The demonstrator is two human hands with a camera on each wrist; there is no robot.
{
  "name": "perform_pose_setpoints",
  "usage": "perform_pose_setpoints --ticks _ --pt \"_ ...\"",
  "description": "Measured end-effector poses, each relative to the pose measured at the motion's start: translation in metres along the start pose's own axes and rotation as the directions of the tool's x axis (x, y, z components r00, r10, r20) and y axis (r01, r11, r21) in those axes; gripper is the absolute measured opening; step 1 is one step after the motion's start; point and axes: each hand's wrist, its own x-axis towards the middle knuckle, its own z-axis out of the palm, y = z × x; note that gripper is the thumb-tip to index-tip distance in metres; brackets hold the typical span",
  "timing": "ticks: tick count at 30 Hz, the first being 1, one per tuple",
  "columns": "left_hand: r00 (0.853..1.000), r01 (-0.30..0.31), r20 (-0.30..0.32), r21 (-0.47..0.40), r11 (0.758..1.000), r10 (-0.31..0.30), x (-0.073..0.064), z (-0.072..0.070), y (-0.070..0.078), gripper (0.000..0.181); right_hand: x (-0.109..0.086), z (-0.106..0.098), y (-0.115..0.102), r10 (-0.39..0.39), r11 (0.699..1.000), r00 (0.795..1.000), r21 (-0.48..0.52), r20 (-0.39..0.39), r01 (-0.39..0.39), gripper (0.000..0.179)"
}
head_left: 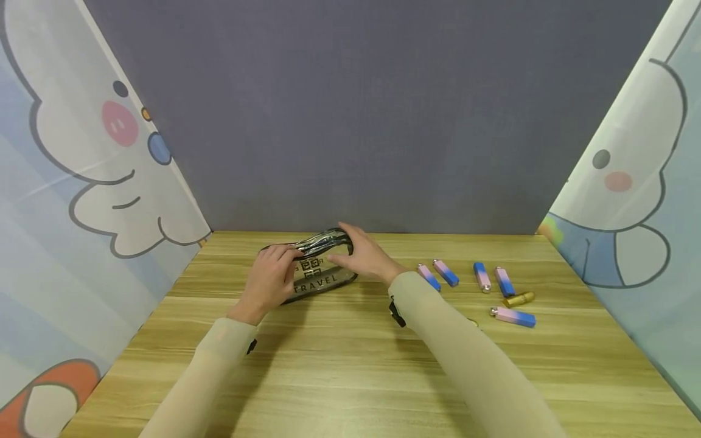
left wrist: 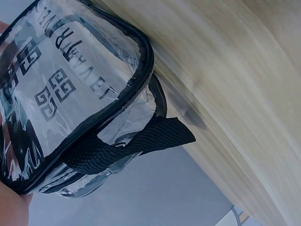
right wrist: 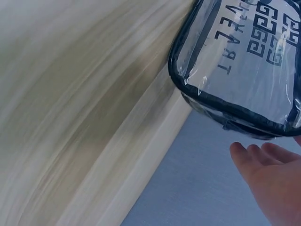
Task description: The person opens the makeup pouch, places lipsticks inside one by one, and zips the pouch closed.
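A clear plastic toiletry bag (head_left: 320, 277) with black piping and "TRAVEL" lettering stands on the table between both hands. Its dark top edge bulges upward. My left hand (head_left: 269, 277) grips the bag's upper left end, thumb on the near side. At the upper right corner, my right hand (head_left: 368, 252) pinches the rim between thumb and fingers; its other fingers (right wrist: 256, 157) stay apart from the bag's end. In the left wrist view a black webbing strap (left wrist: 164, 136) sticks out from one end. Nothing inside the bag can be made out.
Right of the right arm lie several pink-and-blue tubes (head_left: 513, 317) and a gold tube (head_left: 519, 298). Another small gold item (head_left: 473, 322) is partly covered by the right sleeve. A grey panel (head_left: 372, 121) stands behind the wooden table (head_left: 339, 377), with cartoon-printed curtains on both sides.
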Motion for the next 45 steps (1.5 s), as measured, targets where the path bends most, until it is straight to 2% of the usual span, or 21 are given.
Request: perform_pose_setpoints --ticks 7,15,23,34,39,45 --pt "0.998 -0.056 -0.01 -0.067 0.996 0.056 0.003 0.002 0.004 0.013 -0.001 0.004 0.002 0.008 0.999 0.999 0.034 -0.039 -0.006 0.082" --pt "0.998 -0.057 -0.011 -0.05 0.997 0.056 0.004 0.002 0.006 0.014 -0.006 0.007 0.006 0.012 0.998 0.996 0.064 -0.088 -0.006 0.077" --pt "0.999 -0.022 -0.024 -0.016 1.0 0.021 0.005 0.002 0.006 0.017 -0.013 0.002 0.009 -0.003 0.998 0.995 0.064 -0.1 0.01 0.075" --pt "0.994 0.084 -0.064 0.0 0.996 -0.084 0.002 0.001 0.002 0.021 -0.027 -0.008 0.016 -0.036 0.995 0.993 0.086 -0.116 0.046 0.064" --pt "0.992 0.085 -0.097 -0.008 0.996 -0.085 0.002 0.001 0.001 0.021 -0.032 -0.014 0.022 -0.036 0.997 0.993 0.066 -0.112 0.043 0.064" --pt "0.994 0.059 -0.09 -0.034 0.998 -0.062 0.003 0.002 0.004 0.02 -0.039 -0.024 0.027 -0.038 0.997 0.994 0.068 -0.105 0.045 0.062"
